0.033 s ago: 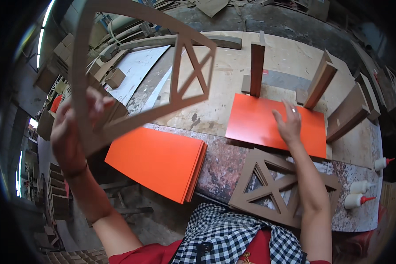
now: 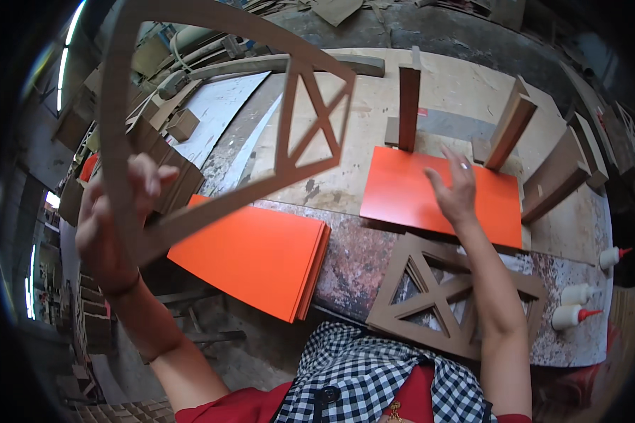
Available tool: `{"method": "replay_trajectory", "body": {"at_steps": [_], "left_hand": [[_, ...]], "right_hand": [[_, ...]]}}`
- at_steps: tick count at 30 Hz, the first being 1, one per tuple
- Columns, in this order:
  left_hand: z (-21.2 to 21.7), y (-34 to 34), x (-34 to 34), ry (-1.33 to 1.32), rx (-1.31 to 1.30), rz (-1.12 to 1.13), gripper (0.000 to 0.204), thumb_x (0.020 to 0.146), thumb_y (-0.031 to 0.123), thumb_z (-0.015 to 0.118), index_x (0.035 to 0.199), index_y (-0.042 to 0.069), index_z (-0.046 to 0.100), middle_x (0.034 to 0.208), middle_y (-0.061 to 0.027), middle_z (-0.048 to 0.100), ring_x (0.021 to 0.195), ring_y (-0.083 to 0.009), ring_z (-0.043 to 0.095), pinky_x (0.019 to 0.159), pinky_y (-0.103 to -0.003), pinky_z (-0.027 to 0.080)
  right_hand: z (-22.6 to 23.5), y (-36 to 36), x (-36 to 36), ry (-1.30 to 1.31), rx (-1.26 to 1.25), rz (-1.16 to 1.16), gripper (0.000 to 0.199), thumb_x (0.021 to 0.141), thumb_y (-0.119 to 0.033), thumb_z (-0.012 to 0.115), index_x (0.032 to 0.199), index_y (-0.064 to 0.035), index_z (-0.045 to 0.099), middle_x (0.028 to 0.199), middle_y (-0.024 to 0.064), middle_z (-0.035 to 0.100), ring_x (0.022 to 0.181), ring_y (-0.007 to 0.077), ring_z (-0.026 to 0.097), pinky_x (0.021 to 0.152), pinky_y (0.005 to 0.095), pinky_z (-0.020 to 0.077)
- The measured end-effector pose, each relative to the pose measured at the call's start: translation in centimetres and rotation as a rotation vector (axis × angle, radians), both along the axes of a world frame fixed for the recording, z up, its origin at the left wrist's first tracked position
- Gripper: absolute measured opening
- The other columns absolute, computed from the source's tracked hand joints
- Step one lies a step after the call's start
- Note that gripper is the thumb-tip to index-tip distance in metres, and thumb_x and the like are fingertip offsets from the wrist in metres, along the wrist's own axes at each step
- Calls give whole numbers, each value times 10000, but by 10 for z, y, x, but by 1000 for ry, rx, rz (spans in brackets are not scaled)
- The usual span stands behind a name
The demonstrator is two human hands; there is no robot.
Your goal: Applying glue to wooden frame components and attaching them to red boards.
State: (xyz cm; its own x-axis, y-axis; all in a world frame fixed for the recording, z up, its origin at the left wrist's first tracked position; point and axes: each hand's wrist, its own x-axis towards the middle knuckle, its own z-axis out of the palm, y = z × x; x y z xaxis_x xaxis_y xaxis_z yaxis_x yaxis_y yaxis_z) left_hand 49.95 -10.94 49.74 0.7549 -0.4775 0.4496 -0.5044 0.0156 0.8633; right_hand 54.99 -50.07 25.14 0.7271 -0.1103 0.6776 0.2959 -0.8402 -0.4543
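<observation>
My left hand grips a large brown cut-out lattice frame and holds it raised above the left side of the bench. My right hand lies flat, fingers spread, on a single orange panel lying on the bench. A stack of orange panels overhangs the near left edge of the bench. A second brown lattice frame lies flat on the bench near my body, under my right forearm.
Upright wooden blocks stand behind the orange panel. Glue bottles with red tips sit at the right end. Scrap boards and offcuts crowd the far left. The bench is worn and stained.
</observation>
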Motion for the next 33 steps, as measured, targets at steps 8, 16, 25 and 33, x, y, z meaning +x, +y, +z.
{"method": "replay_trajectory", "body": {"at_steps": [8,16,25,33], "left_hand": [[-24,-26,-45,112,-172,-258,152,795,219,536,727,83,535,616,-48,470,677,-149,466,974,-454,352],[-86,-72,15,393,-316,-270,446,857,284,480,1210,11,461,941,-142,538,852,-195,510,976,-483,332],[-219,-155,116,591,29,160,515,956,266,382,1413,75,240,1297,-87,403,977,-127,421,877,-267,339],[-255,-194,117,683,201,110,542,950,290,408,1398,30,249,1330,-116,382,1020,-131,452,905,-206,338]], "right_hand": [[78,64,-32,-303,-46,122,556,656,-70,661,1187,-39,501,1159,107,528,985,269,535,821,359,454],[40,-11,-58,130,-104,-131,447,658,-43,603,1100,-24,540,1115,118,554,955,284,543,800,368,449],[-12,-106,-49,594,55,-157,327,648,6,596,971,-28,633,1029,91,605,929,296,547,793,358,455],[-27,-138,-42,670,100,-170,379,653,10,589,1029,-23,627,1037,82,613,911,275,550,797,321,450]]}}
